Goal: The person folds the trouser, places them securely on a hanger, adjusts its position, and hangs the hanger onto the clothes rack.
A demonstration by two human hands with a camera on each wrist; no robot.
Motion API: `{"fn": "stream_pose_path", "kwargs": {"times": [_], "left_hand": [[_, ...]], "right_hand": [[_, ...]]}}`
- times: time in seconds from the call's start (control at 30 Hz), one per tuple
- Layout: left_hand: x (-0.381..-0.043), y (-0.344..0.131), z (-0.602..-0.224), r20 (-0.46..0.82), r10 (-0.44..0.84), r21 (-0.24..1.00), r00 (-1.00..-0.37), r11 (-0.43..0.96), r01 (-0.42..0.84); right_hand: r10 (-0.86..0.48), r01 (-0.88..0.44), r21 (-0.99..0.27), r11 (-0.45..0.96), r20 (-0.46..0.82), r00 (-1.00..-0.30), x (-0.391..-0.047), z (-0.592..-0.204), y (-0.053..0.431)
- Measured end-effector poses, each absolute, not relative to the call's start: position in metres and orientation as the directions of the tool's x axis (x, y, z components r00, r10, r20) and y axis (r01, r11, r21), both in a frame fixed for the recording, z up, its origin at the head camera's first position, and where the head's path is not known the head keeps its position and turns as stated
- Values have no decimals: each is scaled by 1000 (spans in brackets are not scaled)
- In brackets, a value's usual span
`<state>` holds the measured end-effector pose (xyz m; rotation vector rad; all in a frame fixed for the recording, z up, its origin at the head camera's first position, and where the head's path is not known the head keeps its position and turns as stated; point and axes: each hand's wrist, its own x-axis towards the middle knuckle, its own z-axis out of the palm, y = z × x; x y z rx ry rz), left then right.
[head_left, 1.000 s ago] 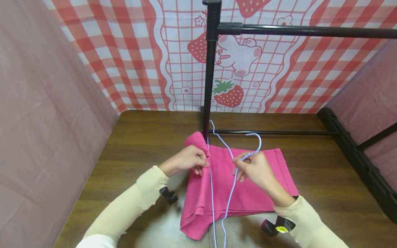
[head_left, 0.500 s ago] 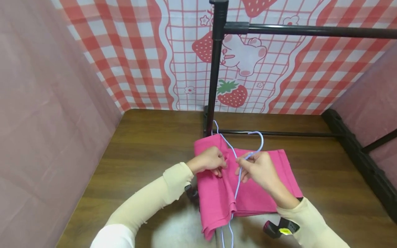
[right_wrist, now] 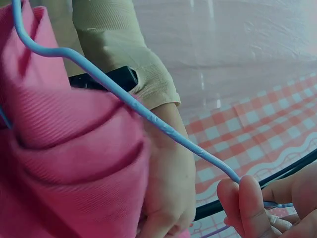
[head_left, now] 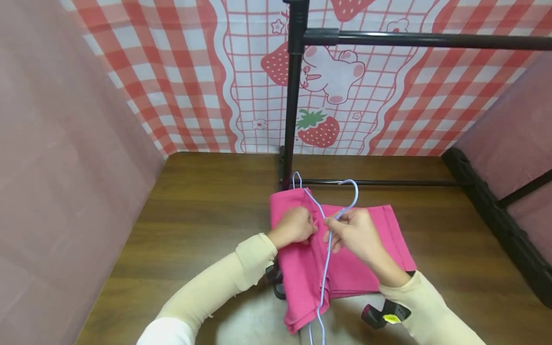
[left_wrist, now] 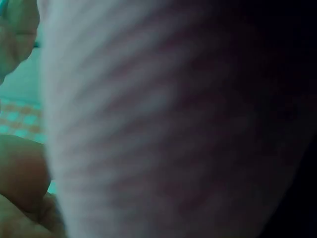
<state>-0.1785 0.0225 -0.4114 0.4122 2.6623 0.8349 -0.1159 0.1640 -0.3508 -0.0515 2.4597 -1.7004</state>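
A pink folded garment (head_left: 360, 258) with a stitched hem lies on the table, its left part folded over a light purple hanger (head_left: 326, 268). My left hand (head_left: 297, 224) grips the folded part near the hanger's middle; its fingertips are partly hidden in the cloth. With thumb and fingers my right hand (head_left: 355, 232) pinches the hanger just below its hook. In the right wrist view that pinch shows clearly on the hanger's wire (right_wrist: 163, 126), with the gathered garment (right_wrist: 74, 139) beside it. Blurred cloth (left_wrist: 133, 124) fills most of the left wrist view.
Behind the garment rises the upright post (head_left: 293, 110) of a black rack, with a top rail (head_left: 422, 39) running right. The rack's foot (head_left: 496, 225) stands at the right. A grey patch (head_left: 254, 321) lies on the wooden table (head_left: 194, 206) near the front.
My left hand has moved right, carrying the garment's left part over the hanger's wire, closer to my right hand. The right hand keeps its pinch on the hanger with little movement.
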Motion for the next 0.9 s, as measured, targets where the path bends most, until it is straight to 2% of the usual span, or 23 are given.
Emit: {"fn": "stream_pose_path", "kwargs": {"times": [0.2,0.33,0.43,0.53,0.73,0.9], "left_hand": [[-174,25,-413,-143,459,604,-877,742,290],[-171,15,-416,-69,549,610,-833,684,400],[-170,4,-415,2,566,628,-824,640,442],[-171,-9,-412,87,531,616,-843,636,464],[-177,-36,-414,223,382,578,-897,689,438],[-181,-52,-422,265,240,637,-934,683,357]], "right_hand": [[-118,37,-925,378,-88,-989,-118,-352,162],[-134,27,-914,405,-89,-987,-119,-353,164],[-144,25,-904,428,-95,-985,-119,-355,168],[-147,31,-894,448,-108,-983,-120,-357,170],[-145,40,-881,471,-122,-982,-122,-356,174],[-194,11,-879,477,-117,-974,-123,-356,176]]}}
